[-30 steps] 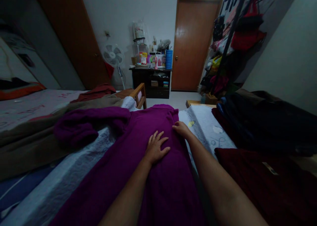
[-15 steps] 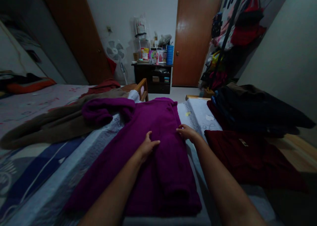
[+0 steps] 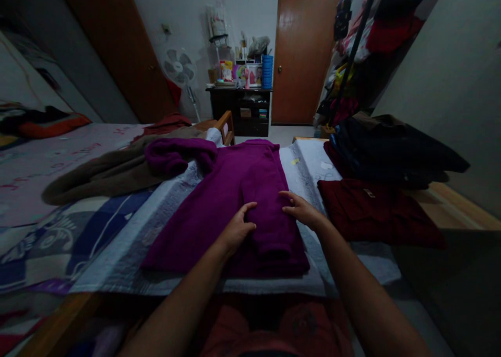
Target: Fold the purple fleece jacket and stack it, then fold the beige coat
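A purple long-sleeved top [image 3: 219, 200] lies spread on the pale bed cover, its hem toward me. One sleeve [image 3: 270, 226] is folded down over the body along the right side; the other sleeve [image 3: 176, 151] stretches left, bent over a brown garment [image 3: 105, 174]. My left hand [image 3: 237, 227] rests at the inner edge of the folded sleeve, thumb and finger apart. On the outer side, my right hand [image 3: 302, 211] is at the top's right edge with its fingers spread. Neither hand grips the cloth.
A folded dark red garment [image 3: 376, 211] lies to the right, with a stack of dark clothes [image 3: 395, 148] behind it. On the left are a blue patterned cloth [image 3: 78, 237] and a pink sheet [image 3: 70, 158]. A white fan [image 3: 180, 67] and a dark cabinet [image 3: 238, 111] stand farther back.
My view has tipped downward, so the bed's near edge and my lap now show. My left hand has shifted slightly up along the folded sleeve; my right fingers have spread apart.
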### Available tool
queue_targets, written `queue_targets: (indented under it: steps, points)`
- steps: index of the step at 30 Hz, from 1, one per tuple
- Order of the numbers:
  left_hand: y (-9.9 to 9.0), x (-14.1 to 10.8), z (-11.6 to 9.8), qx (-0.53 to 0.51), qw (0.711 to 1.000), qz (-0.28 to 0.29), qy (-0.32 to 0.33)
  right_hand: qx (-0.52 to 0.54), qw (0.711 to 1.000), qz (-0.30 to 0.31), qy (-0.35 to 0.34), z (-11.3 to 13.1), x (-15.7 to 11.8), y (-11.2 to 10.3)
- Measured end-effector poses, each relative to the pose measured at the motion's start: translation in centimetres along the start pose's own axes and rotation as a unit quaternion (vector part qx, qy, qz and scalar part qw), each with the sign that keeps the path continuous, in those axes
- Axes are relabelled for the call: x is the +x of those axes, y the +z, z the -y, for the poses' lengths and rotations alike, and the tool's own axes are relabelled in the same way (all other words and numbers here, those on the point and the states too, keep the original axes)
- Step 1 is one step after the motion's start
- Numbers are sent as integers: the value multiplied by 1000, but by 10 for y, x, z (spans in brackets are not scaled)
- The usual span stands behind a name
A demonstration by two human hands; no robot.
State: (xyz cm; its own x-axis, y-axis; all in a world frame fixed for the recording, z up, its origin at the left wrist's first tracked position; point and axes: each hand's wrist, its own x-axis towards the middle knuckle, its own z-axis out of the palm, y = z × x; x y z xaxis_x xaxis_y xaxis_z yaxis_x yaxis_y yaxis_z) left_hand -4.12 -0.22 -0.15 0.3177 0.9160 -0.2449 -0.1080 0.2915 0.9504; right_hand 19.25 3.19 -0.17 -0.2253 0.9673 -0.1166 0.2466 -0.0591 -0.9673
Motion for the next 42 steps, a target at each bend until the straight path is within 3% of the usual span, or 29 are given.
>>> queue_targets:
  steps: [2,4,6,9,11,13,15,17,20,24,30,32,35,37,42]
  points:
    - [-1,-1,4,34,999,-3,16,-28,999,-27,-20,-5,-5,1]
    - [-2,-1,10,148,988,-24,34,-103,993,-44,-36,-10,-8,1]
    - [0,-1,15,309,945,-77,77,-206,977,-40,-39,-12,-8,1]
    - [6,0,15,485,849,-135,159,-358,931,-69,-20,-4,0,1]
    - [11,2,11,546,810,-99,188,-428,895,-127,-21,5,13,3]
    - [15,4,10,586,787,-14,194,-462,871,-160,-47,11,29,9]
    - [16,6,12,609,769,72,182,-477,865,-142,-67,10,44,16]
    - [15,8,16,622,756,119,163,-488,865,-98,-55,1,54,25]
    - [10,8,22,631,751,133,144,-500,864,-55,-30,-16,59,33]
    - [8,7,24,620,759,139,143,-508,860,-45,-19,-22,59,34]
    - [-2,10,15,550,803,115,198,-538,842,-5,27,9,73,32]
    - [-11,12,13,527,817,79,222,-548,837,-13,8,22,80,37]
    - [-24,15,16,532,813,33,232,-528,845,-53,-65,30,90,53]
    - [-30,15,22,540,810,37,226,-511,852,-67,-92,25,95,65]
    - [-37,7,28,526,818,56,224,-515,854,-28,-69,-4,96,83]
